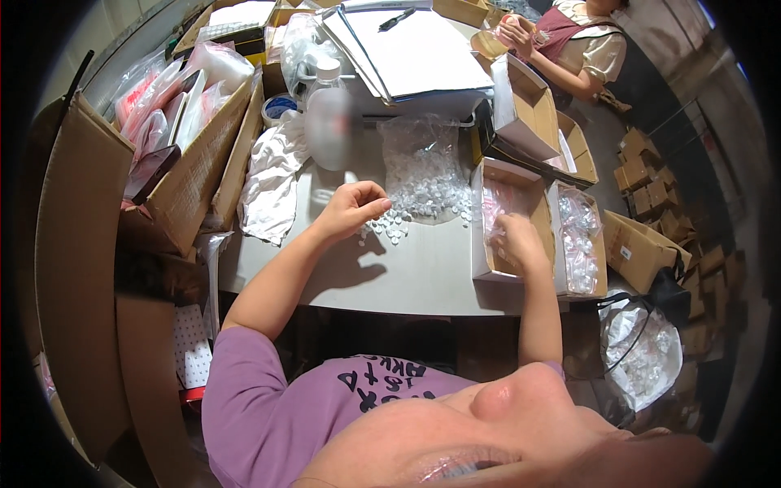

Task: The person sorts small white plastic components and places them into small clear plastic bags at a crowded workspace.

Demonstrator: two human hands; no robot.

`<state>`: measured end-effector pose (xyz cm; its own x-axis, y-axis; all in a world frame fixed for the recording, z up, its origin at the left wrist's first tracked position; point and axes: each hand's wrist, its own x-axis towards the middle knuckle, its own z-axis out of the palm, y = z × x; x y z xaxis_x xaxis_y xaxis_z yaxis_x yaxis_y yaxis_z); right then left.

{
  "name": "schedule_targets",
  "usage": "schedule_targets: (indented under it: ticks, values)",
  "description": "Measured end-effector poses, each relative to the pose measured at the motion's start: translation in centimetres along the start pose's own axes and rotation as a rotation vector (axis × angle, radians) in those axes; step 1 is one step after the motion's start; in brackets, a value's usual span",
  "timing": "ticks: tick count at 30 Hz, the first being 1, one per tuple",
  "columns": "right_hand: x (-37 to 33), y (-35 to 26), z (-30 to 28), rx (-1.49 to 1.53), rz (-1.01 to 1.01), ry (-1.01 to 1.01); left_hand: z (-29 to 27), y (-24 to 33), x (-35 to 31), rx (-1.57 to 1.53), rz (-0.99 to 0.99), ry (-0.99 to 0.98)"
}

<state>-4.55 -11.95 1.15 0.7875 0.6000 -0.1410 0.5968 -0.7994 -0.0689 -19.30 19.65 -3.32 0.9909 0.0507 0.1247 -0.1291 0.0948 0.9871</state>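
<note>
Above a loose scatter of small white round pieces (396, 228) on the table, my left hand (354, 209) has its fingers curled in and the thumb near the index finger. Whether a piece sits between them is too small to tell. Just beyond lies a see-through plastic bag (423, 154), with many more of these pieces spilling from its near side. My right hand (518, 241) reaches into a white cardboard box (534, 199) at the right of the table. Its fingers close on a small see-through plastic bag (495, 213) among others there; the fingertips are partly hidden.
Right of that box stands another box (602, 259) of filled small bags. A white cloth (272, 179) and a bottle (327, 122) stand left of the pieces. Papers with a pen (397, 19) lie at the back. A person (573, 49) works at the far right.
</note>
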Motion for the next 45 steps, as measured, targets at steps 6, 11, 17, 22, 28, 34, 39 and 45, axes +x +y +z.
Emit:
schedule_targets:
  ticks: [6, 11, 17, 22, 28, 34, 39, 45]
  values:
    - [-1.3, 0.5, -1.3, 0.129, 0.071, 0.182, -0.1, -0.3, 0.1, 0.014, -0.024, -0.016]
    - [-1.2, -0.2, -2.7, 0.456, 0.112, 0.326, -0.4, -0.6, 0.2, 0.077, -0.024, -0.008]
    - [0.2, -6.8, -3.0, 1.120, -0.200, 0.245, 0.5, -0.2, 0.1, 0.045, 0.007, -0.015]
    - [2.2, -12.5, -0.4, 1.146, -0.328, 0.029, 1.0, 0.0, 0.0, -0.126, -0.043, -0.105]
    - [3.4, -15.4, 0.6, 0.703, -0.352, 0.201, 0.2, 0.0, 0.1, -0.075, 0.017, 0.012]
    - [3.9, -15.9, 2.7, 0.663, -0.389, 0.338, 0.3, -0.7, 0.1, -0.110, -0.009, 0.007]
    - [3.7, -15.2, 2.7, 0.915, -0.311, 0.226, 0.2, 0.3, -0.1, -0.186, -0.118, -0.043]
    - [3.5, -15.3, 2.2, 0.860, -0.240, 0.261, 0.7, 0.7, -0.2, -0.050, -0.069, -0.092]
